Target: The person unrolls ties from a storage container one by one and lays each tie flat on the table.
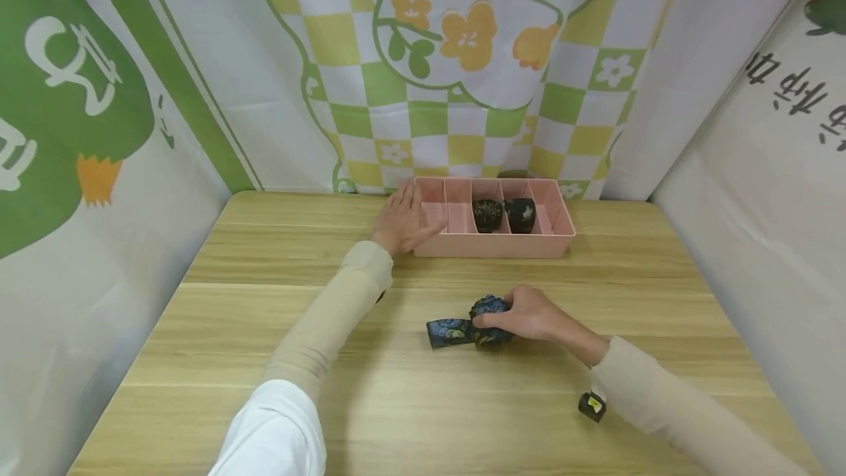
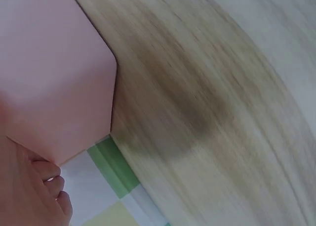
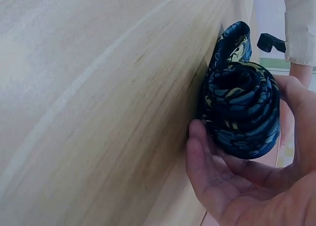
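My right hand (image 1: 529, 312) grips a dark blue, flower-patterned necktie (image 1: 490, 318) that is partly rolled up. Its loose flat end (image 1: 449, 333) lies on the table to the left of the roll. In the right wrist view the spiral layers of the roll (image 3: 242, 110) show, with fingers and thumb curled about it. My left hand (image 1: 399, 220) rests against the left end of a pink divided box (image 1: 492, 246), thumb spread over its front rim. The left wrist view catches part of that hand (image 2: 29, 186) beside the box wall (image 2: 74, 87).
Two dark rolled neckties, one (image 1: 487, 216) and another with a pale motif (image 1: 520, 215), sit in separate box compartments. The wooden table (image 1: 410, 417) meets a patterned curtain (image 1: 370, 94) behind the box. A small black camera (image 1: 592, 406) hangs at the right cuff.
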Tool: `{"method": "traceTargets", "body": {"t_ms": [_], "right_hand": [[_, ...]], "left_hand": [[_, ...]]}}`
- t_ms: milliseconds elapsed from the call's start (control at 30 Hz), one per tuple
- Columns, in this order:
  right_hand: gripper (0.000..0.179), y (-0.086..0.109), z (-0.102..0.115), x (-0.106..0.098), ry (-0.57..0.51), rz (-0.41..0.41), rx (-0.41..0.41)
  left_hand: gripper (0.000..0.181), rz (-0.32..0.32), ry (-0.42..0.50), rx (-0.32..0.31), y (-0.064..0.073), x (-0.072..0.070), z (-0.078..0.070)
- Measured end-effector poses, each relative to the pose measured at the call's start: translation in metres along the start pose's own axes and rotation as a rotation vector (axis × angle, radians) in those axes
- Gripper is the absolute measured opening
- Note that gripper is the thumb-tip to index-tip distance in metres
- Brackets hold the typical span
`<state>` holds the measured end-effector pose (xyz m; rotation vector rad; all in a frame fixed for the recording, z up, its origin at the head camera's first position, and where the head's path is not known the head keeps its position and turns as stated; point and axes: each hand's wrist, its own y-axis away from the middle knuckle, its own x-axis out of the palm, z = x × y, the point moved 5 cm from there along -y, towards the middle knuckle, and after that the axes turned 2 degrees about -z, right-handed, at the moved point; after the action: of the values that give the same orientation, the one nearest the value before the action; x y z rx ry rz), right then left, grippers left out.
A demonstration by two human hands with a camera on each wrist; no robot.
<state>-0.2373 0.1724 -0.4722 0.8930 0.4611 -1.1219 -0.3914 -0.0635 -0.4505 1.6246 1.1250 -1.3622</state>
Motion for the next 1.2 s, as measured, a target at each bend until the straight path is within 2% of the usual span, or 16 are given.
{"method": "traceTargets", "body": {"t_ms": [133, 267, 367, 467, 667, 733, 800, 967, 1033, 1200], "right_hand": [[0.064, 0.000, 0.000, -0.003, 0.035, -0.010, -0.014], [0.067, 0.001, 0.001, -0.008, 0.070, -0.009, -0.032], [0.068, 0.003, 0.002, -0.013, 0.099, -0.012, -0.066], [0.067, 0.005, 0.001, -0.020, 0.127, -0.017, -0.086], [0.068, 0.009, 0.007, -0.035, 0.197, -0.036, -0.091], [0.071, 0.009, 0.012, -0.041, 0.215, -0.051, -0.118], [0.070, 0.008, 0.021, -0.046, 0.223, -0.071, -0.185], [0.036, 0.007, 0.044, -0.056, 0.269, -0.165, -0.463], [0.036, 0.006, 0.052, -0.055, 0.285, -0.186, -0.550], [0.024, 0.009, 0.064, -0.043, 0.267, -0.151, -0.663]], "left_hand": [[0.097, -0.028, 0.049, 0.015, 0.001, 0.000, 0.003], [0.093, -0.078, 0.161, 0.036, 0.011, -0.007, 0.008], [0.094, -0.100, 0.238, 0.034, 0.027, -0.015, 0.014], [0.091, -0.124, 0.251, 0.025, 0.046, -0.021, 0.020], [0.048, -0.218, 0.177, 0.056, 0.086, -0.029, 0.020], [0.040, -0.216, 0.175, 0.074, 0.098, -0.028, 0.016], [0.036, -0.188, 0.198, 0.091, 0.107, -0.024, 0.011], [0.032, -0.108, 0.287, 0.143, 0.121, -0.013, -0.015], [0.031, -0.084, 0.323, 0.172, 0.125, -0.010, -0.029], [0.030, -0.015, 0.423, 0.231, 0.133, -0.001, -0.059]]}}
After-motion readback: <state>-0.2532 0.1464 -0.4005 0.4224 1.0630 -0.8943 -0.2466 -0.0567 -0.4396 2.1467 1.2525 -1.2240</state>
